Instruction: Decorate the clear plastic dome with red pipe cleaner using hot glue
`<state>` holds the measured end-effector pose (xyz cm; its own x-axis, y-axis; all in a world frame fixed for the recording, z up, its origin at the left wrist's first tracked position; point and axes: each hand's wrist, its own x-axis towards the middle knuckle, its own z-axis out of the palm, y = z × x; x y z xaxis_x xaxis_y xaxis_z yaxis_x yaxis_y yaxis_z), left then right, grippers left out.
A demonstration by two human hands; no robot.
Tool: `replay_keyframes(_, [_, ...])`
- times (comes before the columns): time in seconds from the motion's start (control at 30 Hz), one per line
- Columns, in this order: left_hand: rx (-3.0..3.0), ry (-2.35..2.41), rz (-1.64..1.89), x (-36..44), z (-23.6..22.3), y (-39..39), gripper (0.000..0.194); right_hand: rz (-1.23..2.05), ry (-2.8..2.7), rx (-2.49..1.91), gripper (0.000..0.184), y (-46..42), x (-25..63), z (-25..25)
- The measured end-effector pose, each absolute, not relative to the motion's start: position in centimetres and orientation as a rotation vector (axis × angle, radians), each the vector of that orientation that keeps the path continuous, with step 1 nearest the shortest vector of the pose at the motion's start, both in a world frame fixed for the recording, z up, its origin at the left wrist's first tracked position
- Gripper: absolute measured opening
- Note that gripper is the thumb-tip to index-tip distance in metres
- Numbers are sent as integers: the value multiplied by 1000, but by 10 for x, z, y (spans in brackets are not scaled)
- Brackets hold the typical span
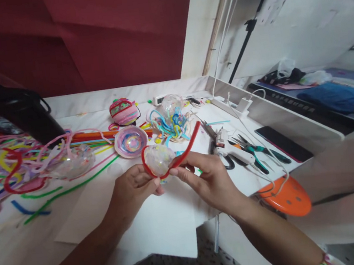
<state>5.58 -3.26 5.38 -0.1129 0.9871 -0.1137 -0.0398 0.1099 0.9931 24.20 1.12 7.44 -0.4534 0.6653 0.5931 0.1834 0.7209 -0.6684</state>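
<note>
While hands (138, 184) hold it, dome (159, 159) looks cloudy, red-edged.

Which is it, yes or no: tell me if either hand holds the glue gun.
No, the glue gun lies on the table, left hand and right hand holding red pipe cleaner.

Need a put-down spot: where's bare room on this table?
Bare: white paper between the forearms; tabletop between the blue strip and left forearm. Crowded: tangled strips around the black bottle; bowl and curled strips beyond the held dome; glue gun, pliers, phone at right.
</note>
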Motion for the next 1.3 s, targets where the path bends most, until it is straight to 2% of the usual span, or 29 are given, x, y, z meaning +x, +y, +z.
replay_keyframes(0.2, [1043, 1330, 1222, 56, 54, -31, 24, 581, -2052, -604, 12, 17, 234, 75])
replay_keyframes(0.4, [1066, 1325, 1222, 55, 52, -30, 23, 652, -2084, -530, 12, 26, 228, 79])
replay_keyframes(0.8, [1063, 1345, 1242, 55, 52, -30, 22, 779, -1931, -691, 12, 30, 238, 65])
replay_keyframes(0.97, [1061, 1347, 1248, 57, 53, -31, 23, 699, -1938, -715, 15, 30, 241, 61])
replay_keyframes(1.3, [1060, 1334, 1242, 55, 51, -30, 21, 547, -2001, -677, 8, 29, 239, 57])
